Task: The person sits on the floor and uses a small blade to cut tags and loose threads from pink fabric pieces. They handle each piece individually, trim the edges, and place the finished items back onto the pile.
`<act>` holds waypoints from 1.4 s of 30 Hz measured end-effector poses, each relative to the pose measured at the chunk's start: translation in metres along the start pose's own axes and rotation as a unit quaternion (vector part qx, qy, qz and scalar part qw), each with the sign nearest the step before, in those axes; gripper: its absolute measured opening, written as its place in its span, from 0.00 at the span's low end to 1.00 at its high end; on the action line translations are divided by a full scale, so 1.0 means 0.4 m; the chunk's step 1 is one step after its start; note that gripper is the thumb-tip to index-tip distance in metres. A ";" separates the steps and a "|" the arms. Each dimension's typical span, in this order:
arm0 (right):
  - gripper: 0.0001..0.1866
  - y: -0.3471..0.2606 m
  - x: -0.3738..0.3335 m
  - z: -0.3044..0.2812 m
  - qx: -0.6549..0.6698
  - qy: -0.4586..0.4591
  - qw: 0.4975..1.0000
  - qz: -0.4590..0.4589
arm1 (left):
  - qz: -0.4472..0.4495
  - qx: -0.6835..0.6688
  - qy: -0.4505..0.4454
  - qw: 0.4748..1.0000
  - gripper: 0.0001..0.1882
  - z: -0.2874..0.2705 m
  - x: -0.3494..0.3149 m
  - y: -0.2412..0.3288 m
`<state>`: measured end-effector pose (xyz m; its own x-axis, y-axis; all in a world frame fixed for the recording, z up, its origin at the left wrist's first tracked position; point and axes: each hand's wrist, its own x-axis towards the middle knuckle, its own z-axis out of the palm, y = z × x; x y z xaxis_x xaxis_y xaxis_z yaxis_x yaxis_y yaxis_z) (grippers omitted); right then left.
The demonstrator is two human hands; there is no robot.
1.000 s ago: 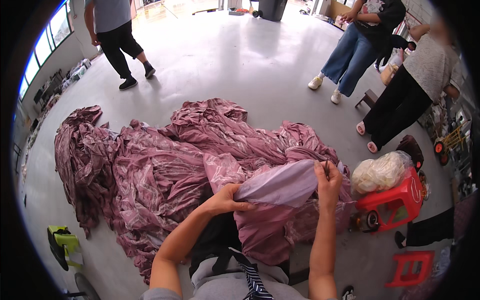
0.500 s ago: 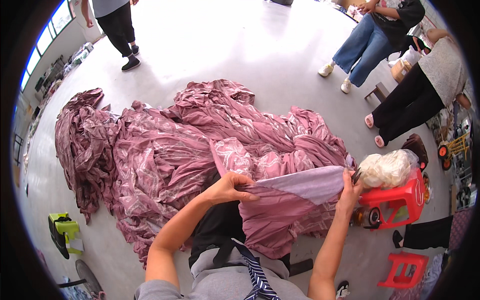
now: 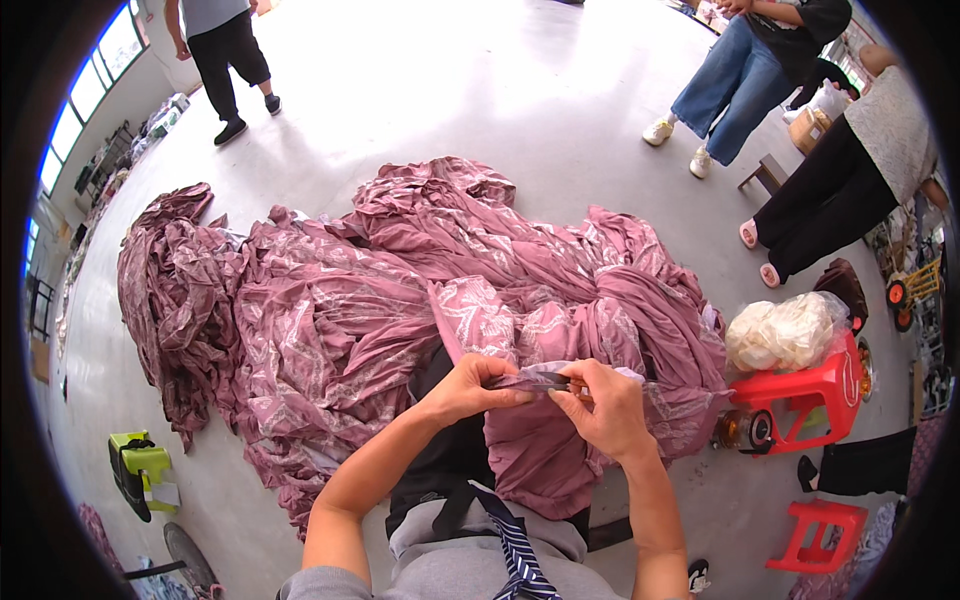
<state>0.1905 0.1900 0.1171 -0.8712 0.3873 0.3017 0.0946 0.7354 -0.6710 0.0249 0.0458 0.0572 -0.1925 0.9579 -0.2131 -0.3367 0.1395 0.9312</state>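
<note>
A large heap of dusty-pink patterned fabric (image 3: 340,300) spreads over the floor in front of me and up across my lap. My left hand (image 3: 470,388) pinches the fabric's edge between thumb and fingers. Close beside it, my right hand (image 3: 605,405) is closed around small thread snips (image 3: 550,386), whose dark blades lie at the edge by my left fingertips. The fingers partly hide the snips, and I cannot tell whether the blades are cutting. Below both hands hangs a plain pink piece of the same fabric (image 3: 540,450).
At right a red stool (image 3: 825,385) bears a bag of whitish material (image 3: 785,333), with a glass jar (image 3: 745,430) beside it. Another red stool (image 3: 820,535) is nearer. A lime-green stool (image 3: 148,460) stands at left. Several people are around, one in jeans (image 3: 735,90).
My right hand has come left from the far end of the stretched edge to beside my left hand, bringing the snips. The pale underside has folded away. A person at far left has stepped.
</note>
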 end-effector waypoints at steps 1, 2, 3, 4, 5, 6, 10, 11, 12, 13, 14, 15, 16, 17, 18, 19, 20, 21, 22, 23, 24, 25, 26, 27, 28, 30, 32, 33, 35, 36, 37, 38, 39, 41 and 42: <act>0.12 -0.001 0.003 0.003 0.000 -0.005 1.000 -0.001 | 0.005 0.006 0.000 1.000 0.07 0.001 -0.001 0.004; 0.12 -0.002 0.005 0.006 0.000 -0.011 1.000 -0.002 | 0.009 0.012 0.001 1.000 0.07 0.003 -0.001 0.009; 0.12 -0.002 0.006 0.010 0.000 -0.017 1.000 -0.002 | 0.014 0.018 0.002 1.000 0.07 0.005 -0.002 0.011; 0.11 -0.001 0.007 0.016 -0.001 -0.016 1.000 -0.007 | 0.015 0.030 -0.002 0.999 0.07 0.003 -0.002 0.011; 0.11 0.001 0.008 0.024 -0.003 -0.016 1.000 -0.012 | 0.016 0.042 -0.005 0.999 0.08 0.000 -0.001 0.010; 0.11 0.002 0.009 0.029 -0.004 -0.016 1.000 -0.016 | 0.017 0.053 -0.009 0.998 0.08 -0.001 -0.001 0.007; 0.11 -0.007 0.012 0.032 -0.023 -0.019 0.999 -0.014 | 0.029 0.093 -0.018 0.995 0.10 -0.002 0.001 0.005; 0.12 -0.010 0.011 0.027 -0.020 -0.011 1.000 -0.006 | 0.037 0.107 -0.021 0.993 0.10 -0.002 -0.001 0.004; 0.12 -0.011 0.010 0.021 -0.017 -0.003 1.000 0.001 | 0.046 0.120 -0.023 0.991 0.11 -0.003 -0.001 0.003; 0.11 -0.011 0.009 0.013 0.039 0.017 0.998 0.039 | 0.036 0.109 -0.021 0.993 0.11 -0.002 -0.003 0.005; 0.10 -0.009 0.008 0.003 0.096 0.036 0.992 0.076 | 0.026 0.099 -0.019 0.995 0.12 0.000 -0.007 0.011; 0.10 -0.009 0.005 -0.001 0.151 0.058 0.980 0.114 | 0.015 0.090 -0.019 0.996 0.12 0.001 -0.009 0.014; 0.11 -0.006 0.001 0.003 0.174 0.059 0.974 0.129 | 0.013 0.069 -0.022 0.997 0.12 0.000 -0.009 0.009; 0.13 0.001 -0.007 0.012 0.197 0.060 0.968 0.143 | 0.011 0.048 -0.025 0.998 0.12 -0.004 -0.011 -0.002; 0.15 0.011 -0.015 0.020 0.218 0.062 0.961 0.158 | 0.010 0.027 -0.031 0.999 0.13 -0.005 -0.011 -0.010; 0.15 0.021 -0.023 0.028 0.217 0.015 0.957 0.191 | 0.000 0.014 -0.027 1.000 0.13 -0.003 -0.013 -0.013; 0.14 0.034 -0.028 0.041 0.193 -0.002 0.963 0.187 | -0.010 0.000 -0.024 1.000 0.13 0.000 -0.016 -0.015; 0.14 0.033 -0.022 0.054 0.170 -0.020 0.969 0.181 | -0.020 -0.013 -0.017 1.000 0.14 0.001 -0.020 -0.017; 0.13 0.026 -0.016 0.063 0.147 -0.039 0.973 0.175 | -0.022 -0.015 -0.020 0.999 0.14 0.001 -0.021 -0.018; 0.11 0.013 -0.014 0.063 0.109 -0.039 0.978 0.171 | -0.024 -0.018 -0.022 0.999 0.14 0.001 -0.022 -0.019; 0.11 0.007 -0.010 0.072 0.118 -0.025 0.979 0.163 | -0.025 -0.020 -0.022 0.999 0.14 0.001 -0.024 -0.019; 0.10 0.003 -0.006 0.081 0.127 -0.012 0.980 0.155 | -0.022 -0.022 -0.022 0.999 0.14 0.004 -0.025 -0.019; 0.10 0.004 -0.005 0.086 0.136 0.002 0.980 0.148 | -0.019 -0.023 -0.021 0.999 0.14 0.008 -0.024 -0.020; 0.10 0.011 -0.009 0.087 0.181 -0.004 0.971 0.157 | -0.016 -0.025 -0.020 0.999 0.14 0.010 -0.024 -0.021; 0.11 0.013 -0.010 0.082 0.263 -0.006 0.948 0.178 | -0.020 -0.038 -0.013 0.999 0.13 0.007 -0.025 -0.022; 0.12 0.020 -0.014 0.067 0.418 -0.008 0.882 0.217 | -0.030 -0.064 0.000 0.998 0.13 0.000 -0.027 -0.025; 0.13 0.033 -0.016 0.063 0.364 0.004 0.910 0.200 | -0.028 -0.079 0.004 0.996 0.13 -0.001 -0.026 -0.023; 0.13 0.029 -0.013 0.065 0.323 0.025 0.928 0.185 | -0.027 -0.087 0.008 0.996 0.13 -0.001 -0.028 -0.022; 0.15 0.008 -0.009 0.041 0.196 0.065 0.972 0.112 | -0.033 -0.088 0.013 0.996 0.13 -0.005 -0.033 -0.029; 0.16 0.014 -0.017 0.027 0.169 0.045 0.977 0.123 | -0.036 -0.088 0.015 0.995 0.13 -0.007 -0.033 -0.031; 0.16 0.023 -0.032 0.012 0.143 0.024 0.980 0.134 | -0.033 -0.087 0.016 0.996 0.13 -0.008 -0.034 -0.031; 0.16 0.027 -0.041 0.006 0.116 0.003 0.983 0.145 | -0.030 -0.085 0.017 0.996 0.13 -0.008 -0.035 -0.030; 0.14 0.028 -0.045 0.007 0.122 0.009 0.984 0.126 | -0.028 -0.083 0.015 0.996 0.13 -0.007 -0.031 -0.028; 0.13 0.048 -0.052 0.020 0.142 -0.007 0.983 0.115 | -0.024 -0.084 0.000 0.996 0.13 -0.006 -0.027 -0.025; 0.13 0.052 -0.051 0.024 0.153 -0.016 0.982 0.107 | -0.022 -0.084 -0.004 0.996 0.14 -0.007 -0.028 -0.023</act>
<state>0.2056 0.1922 0.0903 -0.8627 0.4930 0.1126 0.1322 0.4348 -0.8908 0.0275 0.0332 0.0504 -0.1661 0.9540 -0.2496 -0.4945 0.1384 0.8581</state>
